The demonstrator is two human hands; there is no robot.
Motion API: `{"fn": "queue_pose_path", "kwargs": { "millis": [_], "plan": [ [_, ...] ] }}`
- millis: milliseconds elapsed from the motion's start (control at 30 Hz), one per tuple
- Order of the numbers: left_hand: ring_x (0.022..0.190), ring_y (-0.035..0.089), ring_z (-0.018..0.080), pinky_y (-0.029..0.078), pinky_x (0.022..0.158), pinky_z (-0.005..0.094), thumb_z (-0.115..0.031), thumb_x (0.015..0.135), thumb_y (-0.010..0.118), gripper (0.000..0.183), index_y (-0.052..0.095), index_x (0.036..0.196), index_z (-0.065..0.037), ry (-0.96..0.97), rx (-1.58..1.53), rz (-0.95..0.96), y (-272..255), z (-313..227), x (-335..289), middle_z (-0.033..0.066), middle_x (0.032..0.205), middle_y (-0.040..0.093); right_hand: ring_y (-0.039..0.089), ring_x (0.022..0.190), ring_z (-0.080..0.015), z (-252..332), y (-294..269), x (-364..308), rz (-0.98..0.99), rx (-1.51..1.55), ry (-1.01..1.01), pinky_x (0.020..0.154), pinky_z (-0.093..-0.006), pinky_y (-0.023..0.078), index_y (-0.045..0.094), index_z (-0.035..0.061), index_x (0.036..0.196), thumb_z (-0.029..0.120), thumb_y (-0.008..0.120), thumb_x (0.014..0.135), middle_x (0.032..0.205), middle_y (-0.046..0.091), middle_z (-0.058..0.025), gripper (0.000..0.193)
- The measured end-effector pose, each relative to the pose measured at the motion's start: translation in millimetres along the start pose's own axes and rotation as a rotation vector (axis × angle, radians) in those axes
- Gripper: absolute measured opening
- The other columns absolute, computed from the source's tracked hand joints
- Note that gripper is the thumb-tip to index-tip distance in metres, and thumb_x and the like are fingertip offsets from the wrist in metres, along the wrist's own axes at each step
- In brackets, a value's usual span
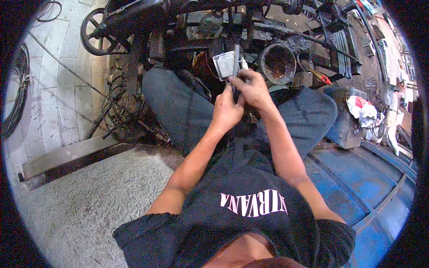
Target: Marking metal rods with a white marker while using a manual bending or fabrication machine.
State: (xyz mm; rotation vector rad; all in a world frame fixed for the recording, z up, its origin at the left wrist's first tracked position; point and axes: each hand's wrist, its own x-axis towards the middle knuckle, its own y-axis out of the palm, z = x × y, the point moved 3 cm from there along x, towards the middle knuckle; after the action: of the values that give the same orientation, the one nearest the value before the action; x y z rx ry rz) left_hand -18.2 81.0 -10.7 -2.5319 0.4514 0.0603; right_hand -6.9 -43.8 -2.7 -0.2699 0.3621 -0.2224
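Closed around the lower part of a grey bar point(237, 58), the left hand point(229, 107) and the right hand point(254, 89) meet in front of the seated person; the left seems to wrap the lower end, while the right pinches higher up with thumb and fingers; both grips look narrow, with the bar's upper end sticking out past them toward the machine point(178, 27). Just left of the bar sits a square silver plate point(225, 65) with a raised rim (whether a fingertip also steadies it, or it rests on something behind, cannot be told); a pale tube point(243, 64) shows just right of the bar, near the right hand's fingers, and its hold is likewise unclear.

As for progress, the work looks to be partway, judging by the hands alone; the bar is picked up and held by both hands, so that much is done; it is not yet set down or let go, and nothing visible marks the work as finished; how much is left cannot be read from this one view, since the fingers hide the bar's lower end.

To the right of the hands, and apart from them, stands a round pot point(291, 67), rusty brown inside; beyond it lies a brush point(321, 77) with a yellow and red handle; farther right, past the right knee point(319, 107), a blue toolbox point(342, 127) stands beside a white and red plastic bag point(359, 107).
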Motion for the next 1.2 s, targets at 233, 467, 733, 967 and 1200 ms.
{"fn": "queue_pose_path", "kwargs": {
  "millis": [233, 467, 733, 967, 1200],
  "plan": [
    [0.059, 0.047, 0.0103, 0.042, 0.055, 0.0244, -0.038, 0.09, 0.063, 0.033, 0.053, 0.092, -0.007, -0.198, -0.786, 0.75, 16, 27, -15, -0.0002, 0.07, 0.047, 0.047, 0.07, -0.0062, 27, -28, -22, 0.052, 0.372, 0.022, 0.062, -0.0217, 0.035, 0.066, 0.0014, 0.093, 0.022, 0.066, 0.088, 0.08, 0.059, 0.0018, 0.021],
    [0.06, 0.051, 0.0179, 0.047, 0.057, 0.0322, -0.045, 0.1, 0.038, 0.042, 0.048, 0.081, -0.008, -0.319, -1.254, 0.24, 3, 25, 3, 0.0057, 0.072, 0.052, 0.044, 0.06, -0.0046, 36, -32, -23, -0.074, 0.438, 0.056, 0.053, -0.0205, 0.036, 0.064, 0.0042, 0.093, 0.022, 0.065, 0.09, 0.077, 0.057, 0.0029, 0.018],
    [0.059, 0.046, 0.014, 0.048, 0.058, 0.0349, -0.034, 0.099, 0.039, 0.033, 0.049, 0.087, -0.006, -0.293, -1.181, 0.064, -35, 30, 44, 0.0034, 0.07, 0.048, 0.043, 0.057, -0.0048, 24, -12, -4, -0.003, 0.325, 0.05, 0.049, -0.0205, 0.035, 0.063, 0.0063, 0.09, 0.029, 0.06, 0.093, 0.069, 0.051, 0.0052, 0.023],
    [0.081, 0.059, 0.016, 0.045, 0.082, 0.0288, -0.011, 0.094, 0.055, 0.013, 0.063, 0.098, -0.003, 0.313, -0.318, -0.306, -108, -20, 97, 0.0059, 0.091, 0.062, 0.044, 0.053, -0.0046, 41, -22, 4, -0.04, 0.454, -0.013, 0.045, -0.0205, 0.036, 0.063, 0.004, 0.094, 0.031, 0.062, 0.092, 0.07, 0.052, 0.0036, 0.027],
    [0.083, 0.059, 0.0119, 0.047, 0.077, 0.0262, -0.006, 0.082, 0.072, 0.02, 0.068, 0.101, 0.001, 0.321, -0.612, -0.561, -162, -57, 165, 0.0057, 0.092, 0.067, 0.047, 0.055, -0.0078, 25, -6, -12, 0.042, 0.307, 0.086, 0.048, -0.0252, 0.037, 0.065, 0.0011, 0.104, 0.031, 0.065, 0.088, 0.071, 0.057, -0.0003, 0.034]
  ]
}}
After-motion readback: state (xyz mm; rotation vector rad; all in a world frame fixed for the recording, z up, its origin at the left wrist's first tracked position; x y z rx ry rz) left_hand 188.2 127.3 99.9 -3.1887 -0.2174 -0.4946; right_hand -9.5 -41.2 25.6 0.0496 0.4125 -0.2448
